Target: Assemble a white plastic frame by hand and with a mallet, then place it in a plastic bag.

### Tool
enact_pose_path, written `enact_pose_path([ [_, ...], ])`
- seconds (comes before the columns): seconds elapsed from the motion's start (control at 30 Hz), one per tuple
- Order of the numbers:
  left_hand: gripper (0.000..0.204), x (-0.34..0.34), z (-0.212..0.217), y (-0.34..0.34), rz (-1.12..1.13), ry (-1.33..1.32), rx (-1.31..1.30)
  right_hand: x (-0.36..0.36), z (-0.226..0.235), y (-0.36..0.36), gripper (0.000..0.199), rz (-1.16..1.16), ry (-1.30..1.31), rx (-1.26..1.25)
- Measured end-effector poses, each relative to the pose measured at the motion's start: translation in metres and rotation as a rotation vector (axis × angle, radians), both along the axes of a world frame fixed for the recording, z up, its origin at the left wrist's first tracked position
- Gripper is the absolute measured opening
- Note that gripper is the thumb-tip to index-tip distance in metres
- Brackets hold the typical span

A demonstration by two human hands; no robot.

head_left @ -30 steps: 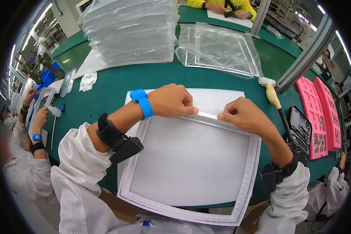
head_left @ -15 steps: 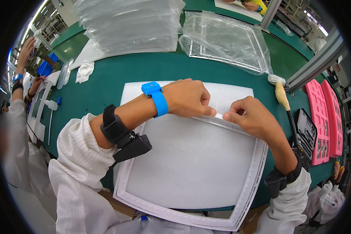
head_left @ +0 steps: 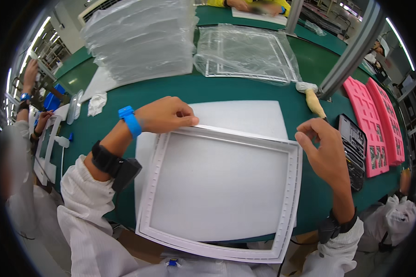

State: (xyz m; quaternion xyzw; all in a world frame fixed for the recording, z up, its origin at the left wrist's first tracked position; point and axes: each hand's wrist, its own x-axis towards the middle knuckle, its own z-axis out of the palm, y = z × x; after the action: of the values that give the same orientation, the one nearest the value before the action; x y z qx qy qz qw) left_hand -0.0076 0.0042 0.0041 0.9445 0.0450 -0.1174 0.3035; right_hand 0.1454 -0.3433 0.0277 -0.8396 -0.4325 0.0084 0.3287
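A white rectangular frame [head_left: 147, 203] with slotted edges lies over a white foam sheet [head_left: 245, 112], its near side reaching past the table's front edge. My left hand [head_left: 168, 114] is at the frame's far bar, close to the far left corner, with thumb and fingers pinched on it. Beside the far right corner is my right hand [head_left: 327, 151]; its fingers are loosely bent, thumb and forefinger apart, and nothing shows between them.
Bagged sheets stand in a tall stack [head_left: 141, 41] at the back left; a plastic-wrapped frame [head_left: 245, 53] lies right of it. A brush-like tool [head_left: 313, 99], an open tool case [head_left: 353, 147] and pink foam trays [head_left: 367, 124] sit right. A co-worker's hand [head_left: 44, 121] shows left.
My hands have drawn apart: the left moved left along the far bar, the right came off it to the right. The whole view has shifted slightly.
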Motion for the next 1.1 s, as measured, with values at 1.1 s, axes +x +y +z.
enact_pose_path([
  [1.1,0.035,-0.129,0.040,-0.065,0.234,-0.034,0.061,0.023,0.006,0.083,0.023,0.249,-0.122,-0.411],
])
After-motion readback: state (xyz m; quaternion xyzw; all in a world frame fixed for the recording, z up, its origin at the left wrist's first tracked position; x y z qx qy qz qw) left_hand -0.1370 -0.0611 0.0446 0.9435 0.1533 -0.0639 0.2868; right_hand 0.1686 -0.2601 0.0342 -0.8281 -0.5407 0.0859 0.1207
